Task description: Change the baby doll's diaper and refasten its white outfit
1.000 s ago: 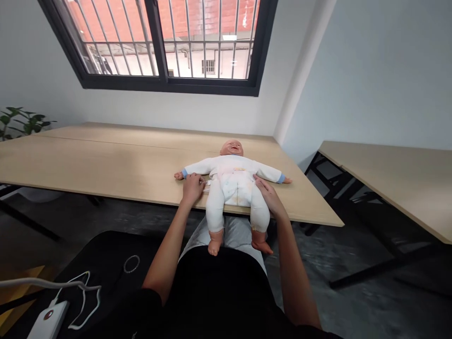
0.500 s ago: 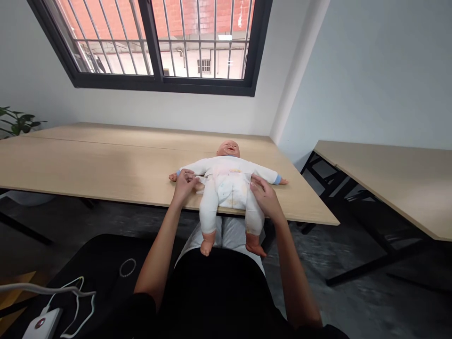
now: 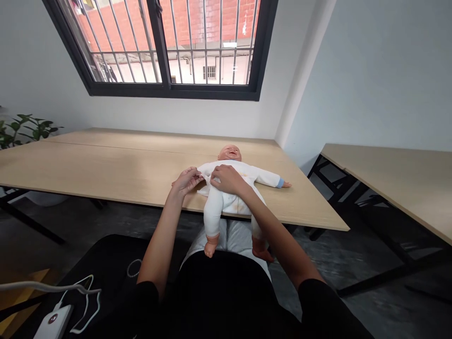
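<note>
A baby doll (image 3: 229, 168) in white clothing with blue cuffs lies on its back at the table's front edge, legs hanging over it. A white diaper (image 3: 233, 206) covers its hips, with a loose flap on the left side. My left hand (image 3: 189, 181) is closed in a pinch on the diaper's side edge at the doll's left-hand hip as I see it. Across the doll's belly reaches my right hand (image 3: 229, 179), its fingers bent and pressed together on the diaper's front near the same side. Its fingertips are partly hidden, and my right forearm covers part of a leg.
The doll lies on a light wooden table (image 3: 141, 165) below a barred window (image 3: 165, 89). Another table (image 3: 395, 174) stands to the right. A black chair seat (image 3: 109, 263) at lower left bears a white power bank (image 3: 54, 322), a cable and a beaded bracelet (image 3: 134, 268).
My right hand has moved left from the doll's right-hand hip across to its belly. My left hand has closed on the diaper's side. The view has shifted slightly.
</note>
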The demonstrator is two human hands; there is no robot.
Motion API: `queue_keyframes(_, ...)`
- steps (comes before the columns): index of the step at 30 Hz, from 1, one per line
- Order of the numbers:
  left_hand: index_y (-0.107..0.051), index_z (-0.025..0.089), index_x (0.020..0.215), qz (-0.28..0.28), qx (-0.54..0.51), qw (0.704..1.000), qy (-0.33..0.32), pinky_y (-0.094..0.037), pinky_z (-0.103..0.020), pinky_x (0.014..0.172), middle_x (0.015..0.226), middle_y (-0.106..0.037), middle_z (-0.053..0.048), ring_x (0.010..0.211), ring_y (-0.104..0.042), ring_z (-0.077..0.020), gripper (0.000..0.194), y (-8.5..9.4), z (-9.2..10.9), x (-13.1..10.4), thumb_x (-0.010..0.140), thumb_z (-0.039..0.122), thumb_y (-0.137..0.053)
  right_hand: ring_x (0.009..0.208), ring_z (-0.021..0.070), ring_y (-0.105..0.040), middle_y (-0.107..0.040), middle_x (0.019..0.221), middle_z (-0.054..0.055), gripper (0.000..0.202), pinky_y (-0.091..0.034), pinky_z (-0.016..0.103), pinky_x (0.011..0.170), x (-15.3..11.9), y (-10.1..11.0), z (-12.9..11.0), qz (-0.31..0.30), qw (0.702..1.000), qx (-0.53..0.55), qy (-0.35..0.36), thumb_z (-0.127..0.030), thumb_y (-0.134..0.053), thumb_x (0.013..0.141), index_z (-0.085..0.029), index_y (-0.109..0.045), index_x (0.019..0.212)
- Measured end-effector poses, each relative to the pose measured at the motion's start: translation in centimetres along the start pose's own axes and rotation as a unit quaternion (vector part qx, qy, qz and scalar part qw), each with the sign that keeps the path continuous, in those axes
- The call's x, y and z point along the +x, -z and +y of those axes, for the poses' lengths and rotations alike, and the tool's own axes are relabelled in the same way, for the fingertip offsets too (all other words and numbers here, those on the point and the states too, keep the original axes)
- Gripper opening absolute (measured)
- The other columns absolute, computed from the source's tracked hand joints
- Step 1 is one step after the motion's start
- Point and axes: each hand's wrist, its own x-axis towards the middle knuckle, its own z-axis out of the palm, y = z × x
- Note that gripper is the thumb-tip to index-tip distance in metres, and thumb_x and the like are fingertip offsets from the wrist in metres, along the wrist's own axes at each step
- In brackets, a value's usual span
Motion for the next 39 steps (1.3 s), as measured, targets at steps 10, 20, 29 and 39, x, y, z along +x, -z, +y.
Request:
queue_keyframes(10, -0.051, 0.018, 0.079, -0.135, 0.034, 0.99, -0.012, -0.052, -0.019, 0.063, 0.065, -0.061, 0.004, 0.058, -0.059, -0.0088, 0.039, -1.7, 0.8, -1.0, 0.065, 0.016, -0.087, 0.118, 0.03, -0.058, -0.07, 0.118, 0.012, 0.029, -0.044, 0.041, 0.096, 0.7, -0.9, 1.7, 0.006, 0.999, -0.01, -0.047, -0.025, -0.048, 0.101, -0.017, -0.076, 0.103)
queue_keyframes(20, -0.05, 0.018, 0.077, -0.174, 0.17, 0.966, -0.087, -0.034, -0.017, 0.049, 0.057, -0.055, 0.007, 0.047, -0.051, -0.006, 0.018, -8.2, -0.6, 0.5, 0.073, 0.009, -0.064, 0.114, 0.0246, -0.059, -0.061, 0.126, 0.017, 0.029, -0.047, 0.041, 0.105, -0.7, -1.4, 3.2, 0.323, 0.903, 0.242, -0.148, -0.016, -0.037, 0.097, -0.015, -0.058, 0.116)
queue_keyframes(29, -0.05, 0.019, 0.079, -0.154, 0.244, 0.944, -0.159, -0.035, -0.021, 0.054, 0.056, -0.053, 0.006, 0.051, -0.048, -0.0097, 0.018, -10.0, -2.5, 0.8, 0.077, 0.004, -0.06, 0.079, 0.0207, -0.06, -0.063, 0.099, 0.007, 0.038, -0.053, 0.041, 0.086, -4.6, -2.3, 2.0, 0.263, 0.891, 0.313, -0.198, -0.034, -0.058, 0.085, -0.018, -0.054, 0.119)
queue_keyframes(39, -0.053, 0.018, 0.088, -0.136, 0.258, 0.939, -0.183, -0.034, -0.025, 0.056, 0.063, -0.053, 0.004, 0.054, -0.045, -0.0108, 0.009, -8.8, -4.4, 1.4, 0.094, 0.016, -0.059, 0.074, 0.0219, -0.064, -0.068, 0.085, 0.005, 0.038, -0.053, 0.039, 0.078, -4.2, -3.1, 2.5, 0.268, 0.896, 0.273, -0.223, -0.04, -0.06, 0.087, -0.018, -0.058, 0.118)
